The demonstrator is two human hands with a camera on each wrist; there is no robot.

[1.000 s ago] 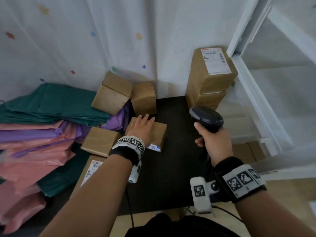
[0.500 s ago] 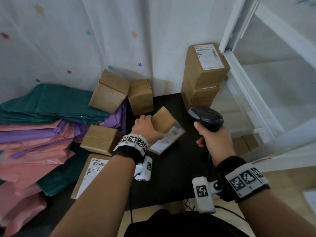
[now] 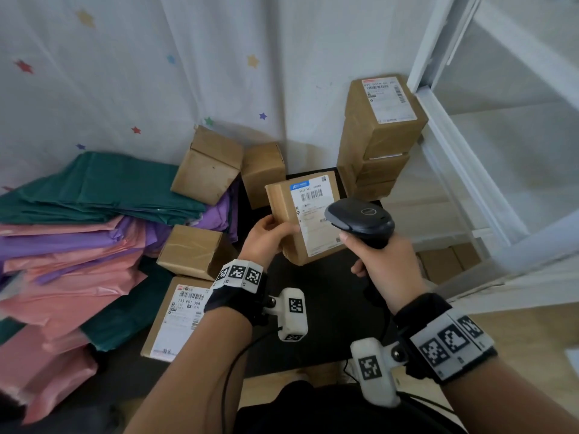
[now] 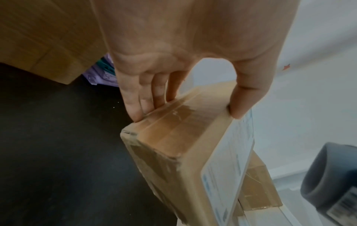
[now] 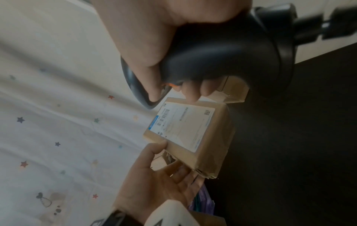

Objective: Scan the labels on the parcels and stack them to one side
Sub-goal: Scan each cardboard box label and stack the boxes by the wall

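From the head view, the left hand (image 3: 266, 239) grips a flat brown parcel (image 3: 283, 214) by its near-left edge, held in the air above the black mat (image 3: 329, 292). Its long axis runs away from the person and its white label (image 3: 313, 214) faces up, barcode at the far end. The right hand (image 3: 385, 264) is clenched round the handle of a dark scanner (image 3: 360, 219), whose head overlaps the label's right side. A stack of parcels (image 3: 380, 136) stands at the far right; loose boxes (image 3: 206, 166) and coloured mailer bags (image 3: 72, 233) lie to the left.

The left wrist view shows the grip: thumb (image 4: 243, 97) on the label face, fingers (image 4: 139, 99) on the taped underside.

The right wrist view shows a fingertip by the scanner's orange trigger (image 5: 174, 84), with the scanner's nose just above the label.
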